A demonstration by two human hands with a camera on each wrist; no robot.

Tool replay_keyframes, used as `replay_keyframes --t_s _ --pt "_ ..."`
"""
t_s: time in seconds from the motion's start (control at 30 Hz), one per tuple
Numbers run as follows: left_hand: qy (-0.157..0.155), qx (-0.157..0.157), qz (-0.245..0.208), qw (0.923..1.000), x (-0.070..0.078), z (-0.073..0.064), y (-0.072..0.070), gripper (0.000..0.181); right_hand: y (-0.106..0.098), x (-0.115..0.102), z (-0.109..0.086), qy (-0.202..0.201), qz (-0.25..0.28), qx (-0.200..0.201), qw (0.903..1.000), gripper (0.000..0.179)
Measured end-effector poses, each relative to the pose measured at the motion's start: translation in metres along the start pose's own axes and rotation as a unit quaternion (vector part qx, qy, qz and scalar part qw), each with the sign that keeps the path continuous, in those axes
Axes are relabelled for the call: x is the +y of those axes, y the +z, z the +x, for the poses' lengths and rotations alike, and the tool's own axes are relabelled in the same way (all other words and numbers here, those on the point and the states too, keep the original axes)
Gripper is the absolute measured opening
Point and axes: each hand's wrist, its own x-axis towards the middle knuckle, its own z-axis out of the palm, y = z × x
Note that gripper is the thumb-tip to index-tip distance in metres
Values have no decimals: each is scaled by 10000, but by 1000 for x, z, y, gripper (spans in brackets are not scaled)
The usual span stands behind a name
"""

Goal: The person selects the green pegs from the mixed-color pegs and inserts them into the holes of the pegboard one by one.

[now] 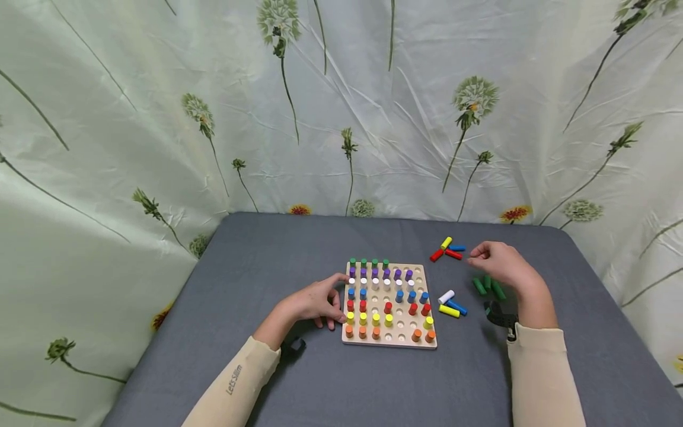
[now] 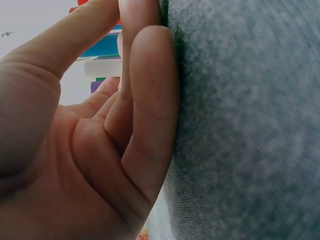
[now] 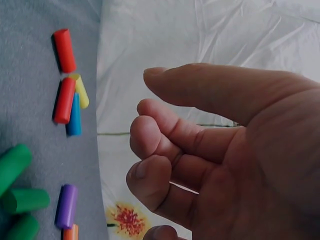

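A square wooden pegboard [image 1: 395, 331] stands on the grey table, with rows of green, purple, white, blue, red, yellow and orange pegs upright in it. Some of its holes show bare. My left hand [image 1: 315, 300] rests against the board's left edge, index finger toward the back corner and thumb nearer the front. Past its fingers the left wrist view shows a blue peg [image 2: 102, 46] and a white peg [image 2: 102, 68]. Above the table to the right hovers my right hand [image 1: 504, 264], fingers loosely curled and nothing between them; a gap separates thumb and fingers [image 3: 145, 135].
Behind the board's right side lie two red pegs [image 1: 437, 255], a yellow and a blue one. A white peg [image 1: 446, 297], a yellow and a blue lie right of the board. Green pegs [image 1: 498, 289] lie below my right hand. A purple peg [image 3: 66, 206] touches an orange one.
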Motion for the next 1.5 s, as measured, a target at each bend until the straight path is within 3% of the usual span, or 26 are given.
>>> replay_keyframes --t_s 0.47,0.87,1.1,1.5 --pt "58 32 14 10000 -1 0 1 86 -2 22 3 511 -322 -245 9979 33" --pt "16 36 80 10000 0 0 0 85 5 40 10 688 -495 -815 9931 27" --pt "1 59 111 9999 0 1 1 86 9 42 14 960 -600 -1008 9884 24" --pt "-12 67 43 10000 0 -1 1 86 19 31 20 967 -973 -989 9856 23"
